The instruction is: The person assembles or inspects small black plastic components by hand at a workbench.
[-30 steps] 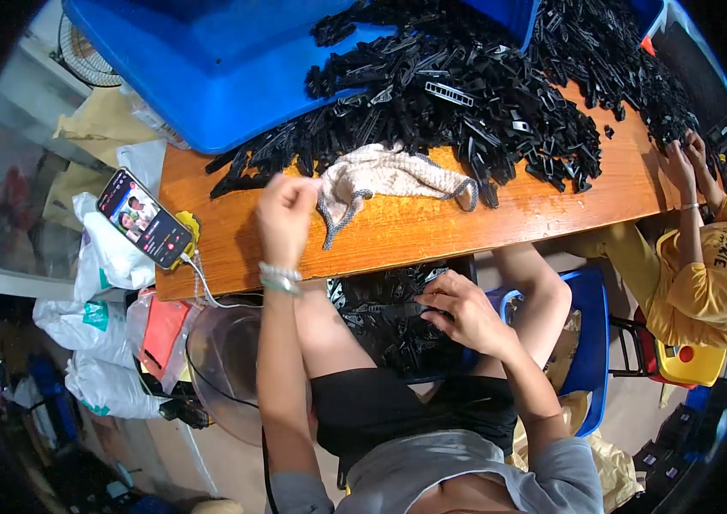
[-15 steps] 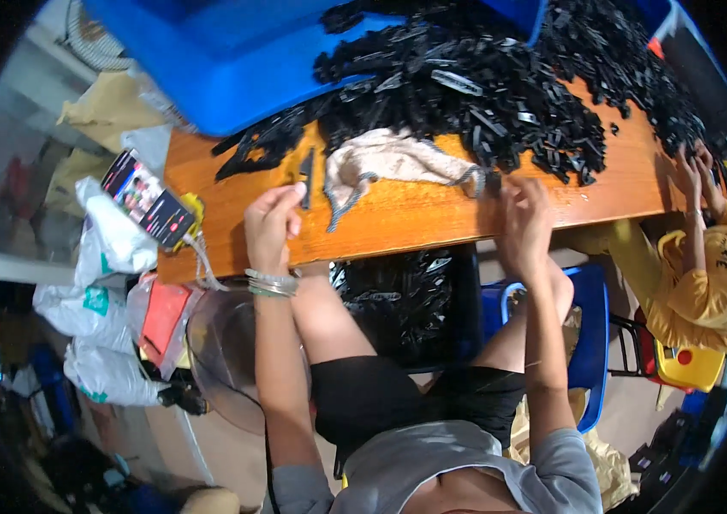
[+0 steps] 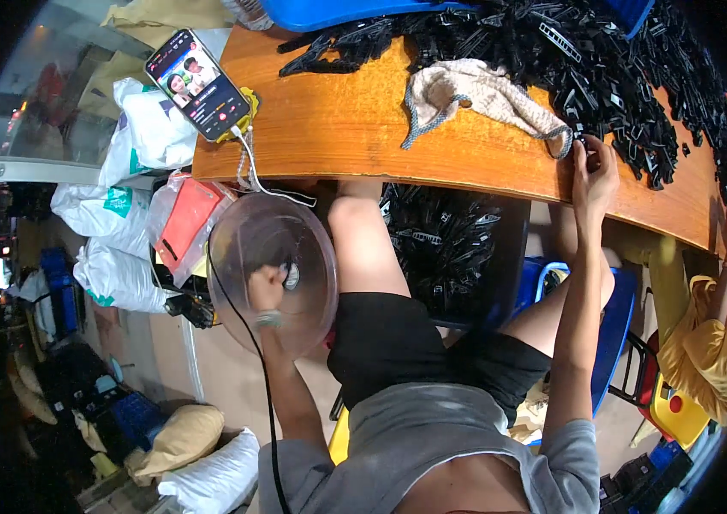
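Observation:
My left hand [image 3: 266, 289] is down at the clear plastic tub [image 3: 319, 248] beside my left knee. Its fingers look curled, somewhat blurred, and whatever they may hold is hidden. A small pale, shiny piece [image 3: 292, 277] shows close to its fingertips. On the table's front part my right hand [image 3: 595, 178] pinches a small black plastic part [image 3: 580, 140] at the right end of a crumpled beige cloth [image 3: 488, 90] with a grey edge. Directly behind that hand spreads a heap of black plastic parts [image 3: 629, 103].
A lit phone [image 3: 197, 84] leans at the wooden table's [image 3: 321, 128] left end, its white cable hanging over the edge. Under the table stands a dark bin of black parts [image 3: 440, 248]. A blue tray [image 3: 338, 10] lies behind. Another person in yellow [image 3: 710, 343] sits at right.
My left hand has dropped from the table's front edge to the tub. My right hand stays by the cloth's right end. The whole view has shifted, and the tub now shows more fully.

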Tool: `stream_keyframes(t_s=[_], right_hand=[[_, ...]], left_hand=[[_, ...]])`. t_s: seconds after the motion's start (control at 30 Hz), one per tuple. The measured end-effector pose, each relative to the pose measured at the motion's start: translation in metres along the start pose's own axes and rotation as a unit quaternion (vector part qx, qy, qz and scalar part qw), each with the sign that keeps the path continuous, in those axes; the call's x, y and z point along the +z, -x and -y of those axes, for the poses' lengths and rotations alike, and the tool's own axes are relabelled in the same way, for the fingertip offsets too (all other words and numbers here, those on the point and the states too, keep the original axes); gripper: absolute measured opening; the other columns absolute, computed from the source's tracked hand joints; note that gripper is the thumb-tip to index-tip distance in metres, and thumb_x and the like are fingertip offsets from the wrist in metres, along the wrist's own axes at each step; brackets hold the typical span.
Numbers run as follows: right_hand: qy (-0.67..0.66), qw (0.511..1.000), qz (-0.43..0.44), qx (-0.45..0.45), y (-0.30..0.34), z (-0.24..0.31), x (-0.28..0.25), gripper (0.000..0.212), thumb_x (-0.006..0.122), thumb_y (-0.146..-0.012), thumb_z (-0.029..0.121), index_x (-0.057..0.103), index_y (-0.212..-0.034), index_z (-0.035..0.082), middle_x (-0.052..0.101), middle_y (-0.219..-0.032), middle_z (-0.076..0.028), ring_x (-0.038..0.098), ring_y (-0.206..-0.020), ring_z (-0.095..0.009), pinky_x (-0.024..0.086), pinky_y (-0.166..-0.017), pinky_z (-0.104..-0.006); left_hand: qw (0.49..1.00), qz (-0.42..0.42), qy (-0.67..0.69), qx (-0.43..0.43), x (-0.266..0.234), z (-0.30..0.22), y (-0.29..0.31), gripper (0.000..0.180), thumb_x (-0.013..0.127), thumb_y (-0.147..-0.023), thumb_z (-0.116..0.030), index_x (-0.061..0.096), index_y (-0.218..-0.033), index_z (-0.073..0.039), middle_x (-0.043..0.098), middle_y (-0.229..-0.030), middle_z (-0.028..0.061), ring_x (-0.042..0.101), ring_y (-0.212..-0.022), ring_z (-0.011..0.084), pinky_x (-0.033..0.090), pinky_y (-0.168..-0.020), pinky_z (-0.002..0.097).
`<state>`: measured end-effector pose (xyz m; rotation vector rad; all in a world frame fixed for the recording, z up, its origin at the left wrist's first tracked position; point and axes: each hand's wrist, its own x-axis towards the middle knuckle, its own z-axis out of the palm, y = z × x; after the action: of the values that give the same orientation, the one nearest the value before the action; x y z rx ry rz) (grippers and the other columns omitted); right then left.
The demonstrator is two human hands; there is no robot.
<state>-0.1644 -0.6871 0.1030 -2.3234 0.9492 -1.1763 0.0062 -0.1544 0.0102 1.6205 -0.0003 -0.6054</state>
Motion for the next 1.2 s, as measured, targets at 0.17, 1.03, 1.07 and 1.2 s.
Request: stream_keyframes(t_s=[0.17, 1.03, 1.07, 1.2], right_hand=[[-0.017, 1.000, 0.001, 0.021, 0.001, 0.001, -0.006, 0.018, 0.069, -0.083, 0.011, 0.067, -0.098, 0.002, 0.062, -0.085, -0.012, 0.061, -0.075, -0.022, 0.048, -0.068, -0.0316], [0.152, 0.985, -0.013, -0.084, -0.041, 0.002, -0.022, 0.019, 0.070, -0.074, 0.011, 0.066, -0.093, 0.009, 0.057, -0.096, -0.007, 0.053, -0.097, -0.027, 0.040, -0.081, -0.0388], [0.153, 0.985, -0.015, -0.083, -0.043, -0.001, -0.022, 0.019, 0.070, -0.074, 0.011, 0.066, -0.093, 0.009, 0.057, -0.096, -0.007, 0.053, -0.097, -0.027, 0.040, -0.081, -0.0388], [0.133, 0.985, 0.008, -0.110, -0.048, -0.007, -0.028, 0.021, 0.068, -0.072, 0.005, 0.065, -0.093, 0.009, 0.057, -0.100, -0.007, 0.052, -0.098, -0.028, 0.041, -0.082, -0.0396]], left_hand=[[0.962, -0.176, -0.211, -0.005, -0.006, 0.038, 0.022, 0.002, 0.064, -0.086, -0.004, 0.064, -0.087, -0.003, 0.056, -0.063, 0.0006, 0.054, -0.055, 0.0081, 0.044, -0.053, 0.0231], [0.761, 0.133, -0.359, 0.524, 0.323, -0.151, -0.045, 0.027, 0.061, -0.080, 0.000, 0.061, -0.106, -0.003, 0.054, -0.109, 0.0155, 0.056, -0.099, 0.0349, 0.046, -0.084, 0.0445], [0.754, 0.142, -0.368, 0.525, 0.325, -0.153, -0.042, 0.028, 0.065, -0.078, -0.001, 0.061, -0.106, -0.002, 0.054, -0.107, 0.0148, 0.056, -0.098, 0.0352, 0.047, -0.083, 0.0428], [0.825, 0.224, -0.280, 0.437, 0.339, -0.152, -0.034, 0.036, 0.071, -0.072, 0.000, 0.060, -0.106, 0.001, 0.055, -0.103, 0.0159, 0.058, -0.094, 0.0339, 0.048, -0.081, 0.0399]])
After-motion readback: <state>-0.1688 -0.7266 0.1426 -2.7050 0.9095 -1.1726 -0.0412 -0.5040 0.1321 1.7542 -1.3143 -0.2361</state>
